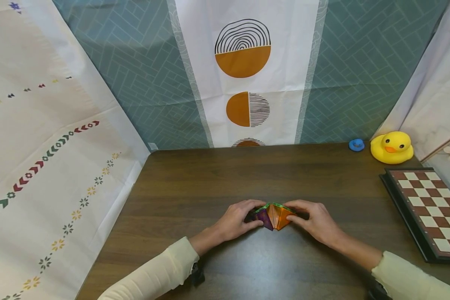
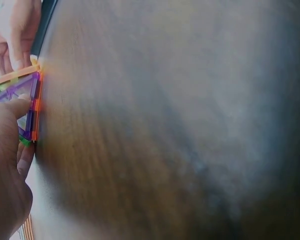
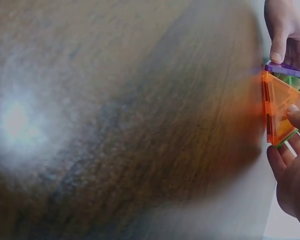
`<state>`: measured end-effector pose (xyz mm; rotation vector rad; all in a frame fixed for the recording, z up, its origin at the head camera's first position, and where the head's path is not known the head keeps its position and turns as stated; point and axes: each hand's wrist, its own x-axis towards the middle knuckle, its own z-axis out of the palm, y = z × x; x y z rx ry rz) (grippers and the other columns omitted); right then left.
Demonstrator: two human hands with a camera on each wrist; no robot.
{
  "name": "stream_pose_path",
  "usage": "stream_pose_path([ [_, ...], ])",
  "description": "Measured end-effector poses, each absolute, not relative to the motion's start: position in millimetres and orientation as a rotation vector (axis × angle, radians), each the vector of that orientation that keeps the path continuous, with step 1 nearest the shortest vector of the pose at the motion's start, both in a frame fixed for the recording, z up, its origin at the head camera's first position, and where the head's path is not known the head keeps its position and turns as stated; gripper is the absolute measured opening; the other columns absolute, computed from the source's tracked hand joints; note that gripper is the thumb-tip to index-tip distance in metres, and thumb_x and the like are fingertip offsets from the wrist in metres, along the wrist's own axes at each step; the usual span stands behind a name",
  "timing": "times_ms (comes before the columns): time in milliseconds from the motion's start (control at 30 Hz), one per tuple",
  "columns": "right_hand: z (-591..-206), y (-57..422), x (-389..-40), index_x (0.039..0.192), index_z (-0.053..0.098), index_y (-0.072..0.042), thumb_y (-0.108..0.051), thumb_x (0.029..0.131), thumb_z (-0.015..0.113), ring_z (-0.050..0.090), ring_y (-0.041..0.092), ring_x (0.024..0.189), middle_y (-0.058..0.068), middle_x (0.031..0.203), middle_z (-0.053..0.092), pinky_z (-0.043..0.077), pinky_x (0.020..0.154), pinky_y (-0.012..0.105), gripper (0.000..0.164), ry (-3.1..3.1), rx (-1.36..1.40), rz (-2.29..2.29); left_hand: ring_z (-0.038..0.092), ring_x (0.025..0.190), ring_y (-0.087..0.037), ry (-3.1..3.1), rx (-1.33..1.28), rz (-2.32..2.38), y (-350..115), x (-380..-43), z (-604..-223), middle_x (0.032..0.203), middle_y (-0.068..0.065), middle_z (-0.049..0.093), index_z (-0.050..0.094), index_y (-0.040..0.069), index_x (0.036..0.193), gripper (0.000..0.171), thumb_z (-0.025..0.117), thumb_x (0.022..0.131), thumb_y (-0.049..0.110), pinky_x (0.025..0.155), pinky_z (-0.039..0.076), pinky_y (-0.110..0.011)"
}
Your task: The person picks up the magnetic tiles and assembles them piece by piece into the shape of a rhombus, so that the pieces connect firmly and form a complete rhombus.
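Translucent magnetic tiles in orange, purple and green stand joined on the table in the middle of the head view. My left hand [image 1: 237,220] grips the left side, with its thumb on the purple tile [image 1: 264,217] and its fingers behind. On the other side my right hand [image 1: 316,220] pinches the orange tile [image 1: 283,218], thumb in front and fingers behind. Green edges [image 1: 281,205] show along the top. In the left wrist view, the thumb presses the purple tile [image 2: 27,92]; in the right wrist view, the orange tile [image 3: 285,107] faces the camera. The back is mostly hidden.
Along the right edge of the brown table [image 1: 195,179] lies a chessboard [image 1: 431,208] in a dark frame. A yellow rubber duck [image 1: 391,148] and a small blue duck [image 1: 356,145] sit at the back right. Patterned cloths [image 1: 146,75] hang behind and beside the table.
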<state>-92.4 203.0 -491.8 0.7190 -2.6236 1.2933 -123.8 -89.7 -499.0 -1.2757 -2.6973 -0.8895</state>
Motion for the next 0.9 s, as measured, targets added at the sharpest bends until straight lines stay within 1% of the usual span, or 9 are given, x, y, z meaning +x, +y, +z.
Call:
stream_pose_path([
  [200, -488.4, 199.3, -93.5, 0.118, 0.079, -0.011, 0.002, 0.086, 0.086, 0.077, 0.026, 0.099, 0.004, 0.115, 0.078, 0.063, 0.084, 0.044, 0.035, -2.580, 0.746, 1.291, 0.063, 0.130, -0.016, -2.681, -1.276, -0.886, -89.6, -122.9, -500.3, 0.143, -0.004, 0.065, 0.059, 0.012, 0.148, 0.054, 0.078, 0.100, 0.030, 0.108, 0.052, -0.033],
  [333, -486.1, 196.5, -94.6, 0.117, 0.080, -0.011, 0.002, 0.085, 0.087, 0.077, 0.025, 0.100, 0.002, 0.114, 0.079, 0.063, 0.084, 0.045, 0.036, -2.565, 0.756, 1.259, 0.063, 0.130, -0.016, -2.687, -1.272, -0.887, -89.3, -122.9, -500.6, 0.144, -0.004, 0.065, 0.060, 0.012, 0.147, 0.054, 0.078, 0.100, 0.030, 0.108, 0.052, -0.032],
  [567, -483.7, 192.9, -94.2, 0.117, 0.080, -0.009, 0.002, 0.085, 0.086, 0.076, 0.027, 0.103, 0.003, 0.115, 0.078, 0.062, 0.086, 0.048, 0.034, -2.547, 0.770, 1.245, 0.063, 0.130, -0.015, -2.714, -1.256, -0.887, -88.4, -122.2, -499.9, 0.144, -0.003, 0.065, 0.060, 0.013, 0.147, 0.054, 0.078, 0.100, 0.030, 0.109, 0.051, -0.032],
  [900, -480.9, 189.5, -93.9, 0.118, 0.079, -0.009, 0.003, 0.085, 0.086, 0.075, 0.027, 0.105, 0.004, 0.118, 0.077, 0.062, 0.087, 0.047, 0.035, -2.570, 0.762, 1.262, 0.062, 0.131, -0.015, -2.706, -1.257, -0.891, -87.7, -123.4, -502.6, 0.144, -0.003, 0.065, 0.061, 0.013, 0.147, 0.053, 0.078, 0.100, 0.029, 0.109, 0.051, -0.032],
])
